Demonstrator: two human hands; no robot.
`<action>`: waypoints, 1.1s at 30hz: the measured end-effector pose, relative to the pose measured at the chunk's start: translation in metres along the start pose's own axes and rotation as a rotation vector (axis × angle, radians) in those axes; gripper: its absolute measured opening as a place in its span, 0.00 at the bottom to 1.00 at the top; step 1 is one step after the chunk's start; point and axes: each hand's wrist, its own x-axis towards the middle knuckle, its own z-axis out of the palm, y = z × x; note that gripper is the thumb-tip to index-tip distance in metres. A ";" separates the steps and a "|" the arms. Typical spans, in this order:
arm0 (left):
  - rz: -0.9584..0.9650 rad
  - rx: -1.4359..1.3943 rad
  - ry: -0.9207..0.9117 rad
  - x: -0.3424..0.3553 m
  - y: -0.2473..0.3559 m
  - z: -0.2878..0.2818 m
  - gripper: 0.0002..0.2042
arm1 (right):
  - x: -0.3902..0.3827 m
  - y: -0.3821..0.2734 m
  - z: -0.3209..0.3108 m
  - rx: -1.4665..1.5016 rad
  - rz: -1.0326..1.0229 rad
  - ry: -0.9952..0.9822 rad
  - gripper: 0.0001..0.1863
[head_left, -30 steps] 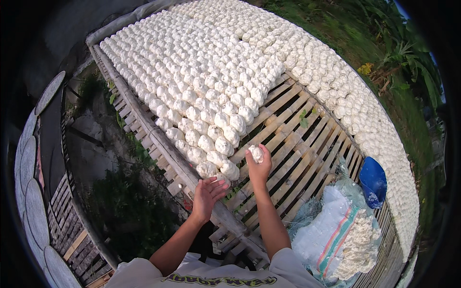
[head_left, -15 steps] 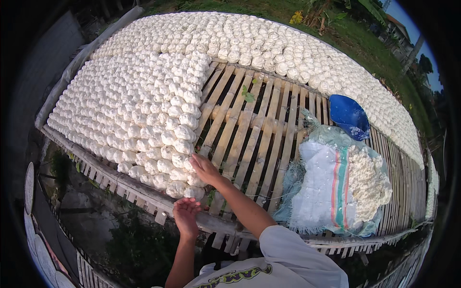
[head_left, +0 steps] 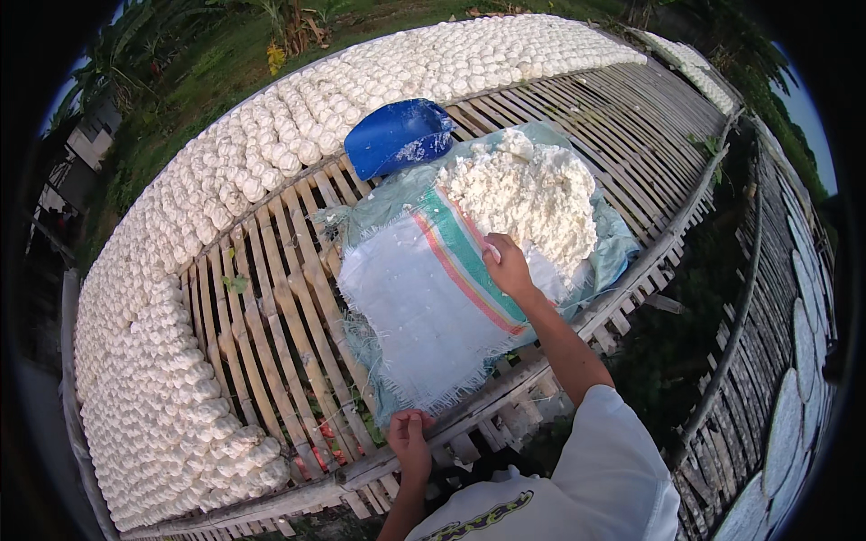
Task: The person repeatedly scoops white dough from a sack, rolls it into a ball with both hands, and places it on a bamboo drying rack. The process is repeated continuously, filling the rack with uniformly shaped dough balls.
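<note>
1. White crumbly mass point(head_left: 532, 194) sits heaped on an opened woven sack point(head_left: 424, 316), which lies on the bamboo slat rack point(head_left: 271, 307) near its front edge; a blue scoop-like container point(head_left: 397, 135) rests just behind the heap, touching the sack's plastic liner.
2. Right hand point(head_left: 507, 267) reaches to the heap's near edge, where the mass meets the sack's striped band; fingers curl down with a bit of white at the tips, so the grip looks pinched on a small lump, though how tightly is hard to tell.
3. Left hand point(head_left: 408, 440) rests at the sack's frayed lower corner by the rack's front rail; fingers look loosely bent on the fabric edge, and whether the grip clamps the cloth or only touches it cannot be told.
4. Judgement: the step in hand is taking a portion from the heap. To do it well, the person pulls from the loose near edge rather than digging into the middle, so the pile does not slump over the sack's rim.
5. Judgement: the left hand holding the corner flat helps keep the sack from sliding across the slats.
6. Rows of white shaped lumps point(head_left: 171, 379) fill the rack's left and far sides; bare slats lie between them and the sack.
7. Risk, as a judgement: crumbs fall through the slat gaps if the lump is squeezed loosely.
</note>
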 end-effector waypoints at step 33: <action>0.328 0.897 0.317 0.006 -0.040 0.057 0.03 | 0.071 0.110 0.023 -0.687 0.079 -0.486 0.27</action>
